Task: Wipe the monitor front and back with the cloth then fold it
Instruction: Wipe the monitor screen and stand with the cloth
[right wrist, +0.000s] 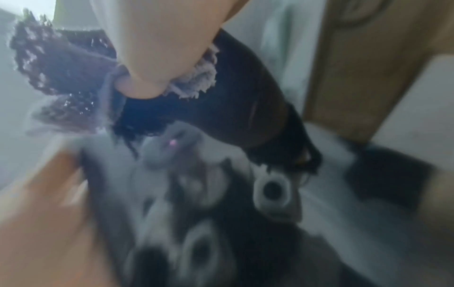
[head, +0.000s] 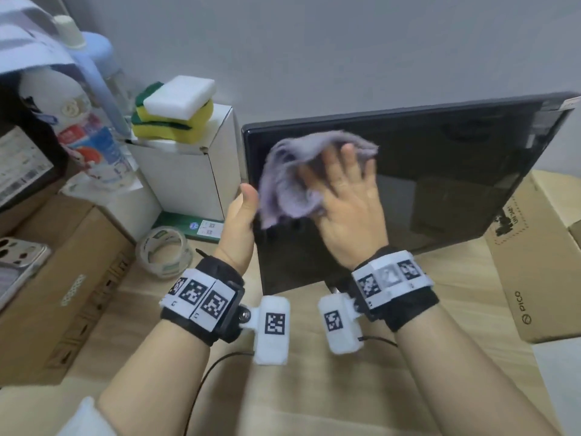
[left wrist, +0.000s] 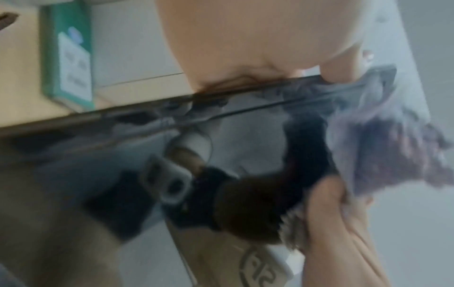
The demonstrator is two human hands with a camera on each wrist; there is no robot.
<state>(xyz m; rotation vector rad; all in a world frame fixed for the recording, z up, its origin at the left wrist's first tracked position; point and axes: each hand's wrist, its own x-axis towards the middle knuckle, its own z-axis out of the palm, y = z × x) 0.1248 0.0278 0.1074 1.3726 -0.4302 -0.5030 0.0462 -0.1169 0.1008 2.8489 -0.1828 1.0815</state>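
Observation:
A black monitor [head: 440, 171] stands on the wooden desk with its dark screen towards me. My right hand [head: 345, 196] lies flat with straight, spread fingers and presses a crumpled purple cloth [head: 289, 184] against the upper left of the screen. My left hand [head: 242, 221] grips the monitor's left edge, thumb on the front and fingers hidden behind. In the left wrist view, the left palm [left wrist: 233, 38] sits on the edge above the glossy screen [left wrist: 73, 174], with the cloth [left wrist: 383, 147] beside it. The right wrist view is blurred; it shows the right hand [right wrist: 157, 48] on the cloth [right wrist: 56, 68].
A white box [head: 188, 177] topped with stacked sponges [head: 176, 108] stands just left of the monitor. A tape roll [head: 165, 251] lies near my left wrist. Cardboard boxes [head: 63, 278] and bottles [head: 94, 146] crowd the left; another cardboard box [head: 540, 262] flanks the right.

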